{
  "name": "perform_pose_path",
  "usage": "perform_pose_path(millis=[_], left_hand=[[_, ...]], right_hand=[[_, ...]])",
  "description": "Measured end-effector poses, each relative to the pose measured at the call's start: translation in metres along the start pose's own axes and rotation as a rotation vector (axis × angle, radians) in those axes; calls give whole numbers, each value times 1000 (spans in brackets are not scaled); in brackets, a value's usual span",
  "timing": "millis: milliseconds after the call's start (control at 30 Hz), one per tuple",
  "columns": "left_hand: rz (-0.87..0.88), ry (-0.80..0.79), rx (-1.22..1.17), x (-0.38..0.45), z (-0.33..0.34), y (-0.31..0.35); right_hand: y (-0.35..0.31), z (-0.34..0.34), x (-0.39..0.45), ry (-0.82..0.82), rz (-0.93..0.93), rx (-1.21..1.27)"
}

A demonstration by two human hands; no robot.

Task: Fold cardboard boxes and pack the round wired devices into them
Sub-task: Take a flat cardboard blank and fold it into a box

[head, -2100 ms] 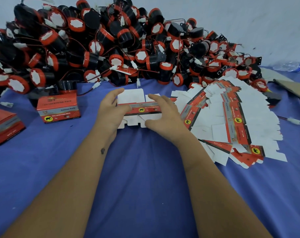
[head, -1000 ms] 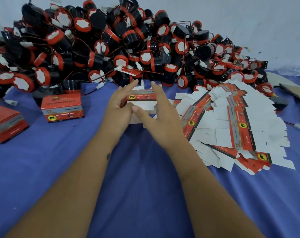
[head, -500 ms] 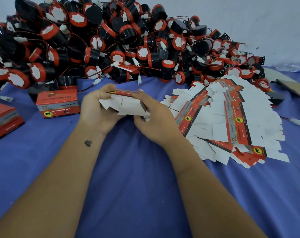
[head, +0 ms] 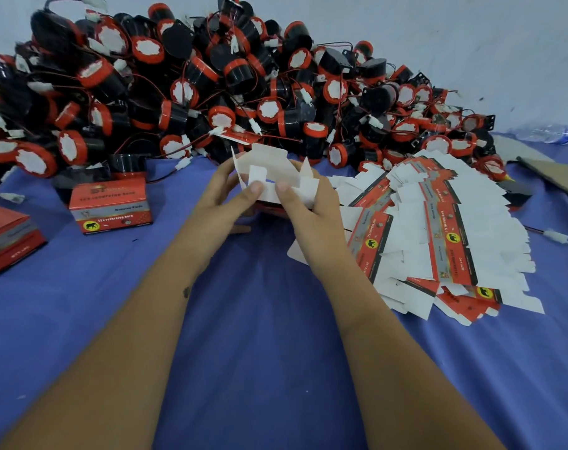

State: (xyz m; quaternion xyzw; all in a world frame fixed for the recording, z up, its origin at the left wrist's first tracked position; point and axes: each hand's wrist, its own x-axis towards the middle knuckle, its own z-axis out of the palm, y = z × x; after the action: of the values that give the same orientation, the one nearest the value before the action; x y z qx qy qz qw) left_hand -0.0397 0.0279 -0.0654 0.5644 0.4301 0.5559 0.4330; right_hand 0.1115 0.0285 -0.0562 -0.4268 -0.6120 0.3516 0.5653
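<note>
Since earlier, both hands had raised the carton blank, left hand and right hand pinching its flaps; two finished boxes stood by, horns unpacked.

The box blank between the hands shows its plain white inside. Right of them, the flat blanks are white with red, grey and yellow-badged print. Beyond lie black devices with red rims, on a blue cloth.
</note>
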Motion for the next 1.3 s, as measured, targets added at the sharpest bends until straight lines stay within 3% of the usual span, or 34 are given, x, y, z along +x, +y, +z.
perform_pose_path(millis=[100,233,367,567,700,800,900,1300], left_hand=[[24,-5,27,-1,8,-1],[14,29,4,-2,16,0],[8,82,-11,-1,17,-1],[37,-20,-177,-3,21,4],[75,-21,-23,-7,24,3],[106,18,41,-6,23,1],[91,88,-24,-2,23,2],[35,103,-300,-2,23,6]], right_hand=[[-3,0,-1,2,66,25],[-2,-3,-1,-86,172,254],[-2,2,0,-80,170,175],[-5,5,0,-52,225,162],[-2,5,-1,-53,222,189],[0,2,2,-136,347,486],[-2,-3,10,-110,406,741],[2,8,4,-145,304,513]])
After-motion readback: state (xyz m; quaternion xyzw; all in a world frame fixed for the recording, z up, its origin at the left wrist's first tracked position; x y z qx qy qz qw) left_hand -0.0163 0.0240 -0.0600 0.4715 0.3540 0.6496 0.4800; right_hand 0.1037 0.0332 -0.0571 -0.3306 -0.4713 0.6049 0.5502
